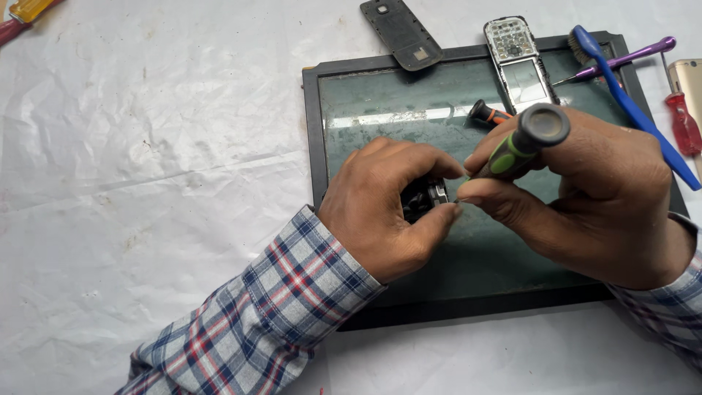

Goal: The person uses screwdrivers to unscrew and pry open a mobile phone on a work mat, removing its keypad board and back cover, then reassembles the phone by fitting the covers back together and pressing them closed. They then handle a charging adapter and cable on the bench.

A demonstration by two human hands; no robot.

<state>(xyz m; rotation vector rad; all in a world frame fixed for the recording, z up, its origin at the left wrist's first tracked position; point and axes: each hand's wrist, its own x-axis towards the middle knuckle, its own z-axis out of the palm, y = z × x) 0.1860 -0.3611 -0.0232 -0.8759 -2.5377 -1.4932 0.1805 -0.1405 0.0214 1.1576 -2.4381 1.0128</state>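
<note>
Centrally, left hand fingers pinch a small part; right hand fingers grip the screwdriver.

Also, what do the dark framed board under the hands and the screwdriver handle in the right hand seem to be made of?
The board looks like a greenish glass pane in a black frame, probably plastic: its surface gives a bright streaked reflection. The screwdriver handle in the right hand seems to be matte black rubber or plastic with a glossy green band; the flat end cap looks grey, material unclear.
</note>
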